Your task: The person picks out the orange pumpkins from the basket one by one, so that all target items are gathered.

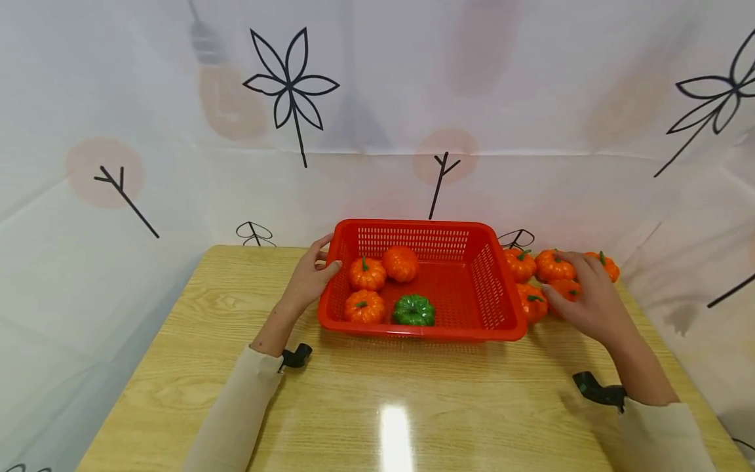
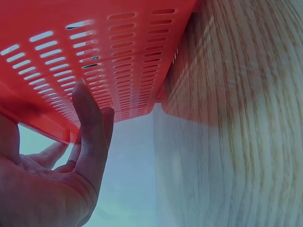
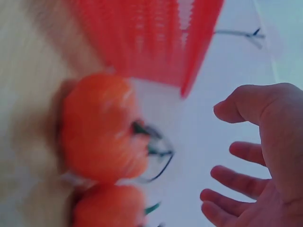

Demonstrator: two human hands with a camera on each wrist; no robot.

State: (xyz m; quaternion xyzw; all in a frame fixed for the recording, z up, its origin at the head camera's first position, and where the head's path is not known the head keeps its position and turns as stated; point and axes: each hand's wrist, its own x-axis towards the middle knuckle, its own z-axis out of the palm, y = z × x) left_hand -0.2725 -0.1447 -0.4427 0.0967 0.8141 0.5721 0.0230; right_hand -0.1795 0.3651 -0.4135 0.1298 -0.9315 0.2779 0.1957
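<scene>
A red plastic basket (image 1: 407, 331) with slotted walls stands on the table. Inside it lie an upper-left orange mini pumpkin (image 1: 367, 273), one beside it (image 1: 402, 263), one nearer the front (image 1: 364, 307) and a green mini pumpkin (image 1: 414, 310). My left hand (image 1: 307, 280) holds the basket's left rim, thumb on top; in the left wrist view its fingers (image 2: 90, 127) are against the outer wall. Over the orange pumpkins (image 1: 533, 303) right of the basket hovers my right hand (image 1: 596, 308), fingers spread and holding nothing. The right wrist view shows a gap between it and a pumpkin (image 3: 102, 127).
Several orange pumpkins are bunched against the basket's right side, one (image 1: 603, 265) near the table's right edge. The wooden table (image 1: 330, 406) meets a white patterned cloth (image 1: 377, 183) behind.
</scene>
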